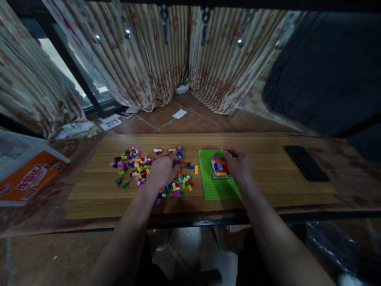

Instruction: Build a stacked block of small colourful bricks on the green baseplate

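My left hand (163, 170) reaches over loose toy bricks (142, 168) of many colours. Its fingers are bent downward and look apart, with a few small bricks near the fingertips. On the right, a green baseplate (218, 192) carries a low, layered block of toy bricks (219, 166), with red, orange, blue, yellow and pink on top. My right hand (239, 166) grips that block at its right side, thumb and fingers closed against it and hiding its right edge. A yellow brick (196, 169) lies just left of the baseplate.
All this is on a wooden board (268, 147). A dark phone (306, 163) lies at its right end. An orange-labelled plastic box (29, 171) stands on the left. Curtains (166, 59) hang behind, with papers (110, 122) on the tiled floor.
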The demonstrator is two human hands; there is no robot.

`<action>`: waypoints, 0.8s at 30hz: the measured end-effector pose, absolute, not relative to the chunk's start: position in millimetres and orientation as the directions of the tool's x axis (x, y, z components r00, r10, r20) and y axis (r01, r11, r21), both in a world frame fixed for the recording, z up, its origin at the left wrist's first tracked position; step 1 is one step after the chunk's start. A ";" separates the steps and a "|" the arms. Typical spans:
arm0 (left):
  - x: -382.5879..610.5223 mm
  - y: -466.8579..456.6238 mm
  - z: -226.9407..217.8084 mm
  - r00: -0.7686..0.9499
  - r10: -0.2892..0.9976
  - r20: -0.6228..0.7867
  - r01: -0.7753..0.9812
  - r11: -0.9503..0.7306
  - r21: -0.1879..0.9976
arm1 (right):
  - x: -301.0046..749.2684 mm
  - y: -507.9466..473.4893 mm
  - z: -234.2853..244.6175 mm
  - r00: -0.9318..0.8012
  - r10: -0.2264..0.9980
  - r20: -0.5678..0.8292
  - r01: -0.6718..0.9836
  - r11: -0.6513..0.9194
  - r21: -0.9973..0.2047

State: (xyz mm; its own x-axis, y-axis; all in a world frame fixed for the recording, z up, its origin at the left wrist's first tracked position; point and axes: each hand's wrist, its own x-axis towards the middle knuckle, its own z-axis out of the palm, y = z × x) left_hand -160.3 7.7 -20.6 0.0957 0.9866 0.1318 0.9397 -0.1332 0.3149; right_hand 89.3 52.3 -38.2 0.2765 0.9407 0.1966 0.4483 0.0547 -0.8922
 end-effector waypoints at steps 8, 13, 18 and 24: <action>-130.9 1.4 -12.0 0.120 0.927 0.355 0.620 -0.349 0.703 | 59.0 26.7 -14.1 -0.037 0.928 0.370 0.245 0.367 -0.897; -109.2 -4.8 -10.9 0.109 0.928 0.356 0.416 -0.368 0.832 | 44.1 14.5 -12.2 -0.188 0.939 0.287 0.120 0.312 -0.942; -106.6 -5.5 -13.3 0.052 0.968 0.246 0.158 -0.251 0.955 | 43.8 11.9 -13.8 -0.204 0.944 0.259 0.094 0.282 -0.955; -106.5 -3.5 -9.4 0.070 0.986 0.153 0.063 -0.158 0.985 | 52.1 14.8 -8.6 -0.283 0.932 0.226 0.156 0.277 -0.948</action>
State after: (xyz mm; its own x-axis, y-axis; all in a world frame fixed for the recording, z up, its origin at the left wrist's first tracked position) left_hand -106.5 -3.5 -9.4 0.0700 0.9857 0.1534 0.0632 -0.1579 0.9854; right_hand 52.1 14.8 -8.6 -0.2825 0.9324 0.2256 0.1564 0.2768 -0.9481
